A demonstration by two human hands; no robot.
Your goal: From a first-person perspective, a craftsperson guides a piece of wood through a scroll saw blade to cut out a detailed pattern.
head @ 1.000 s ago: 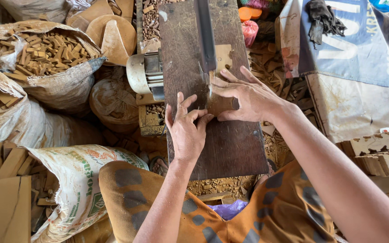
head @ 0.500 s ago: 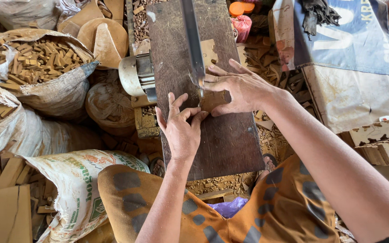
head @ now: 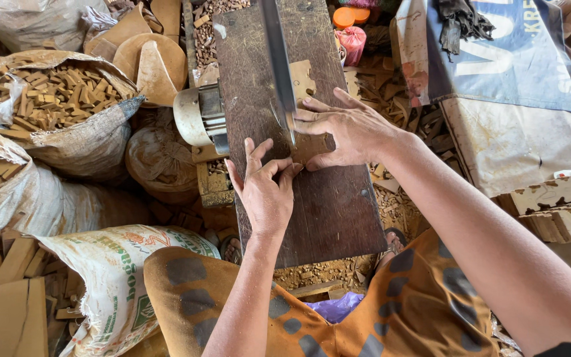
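Both hands lie flat on the dark wooden counter (head: 325,211). The right hand (head: 348,132), fingers spread, presses a small wooden piece (head: 312,147) against the saw blade (head: 279,66). The left hand (head: 266,192) meets the piece with its fingertips, steadying its near edge.

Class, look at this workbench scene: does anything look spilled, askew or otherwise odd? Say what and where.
Yes. Small wood offcuts lie scattered loose beside and under the dark table. Both bare hands, left hand and right hand, press a wooden piece right beside the blade.
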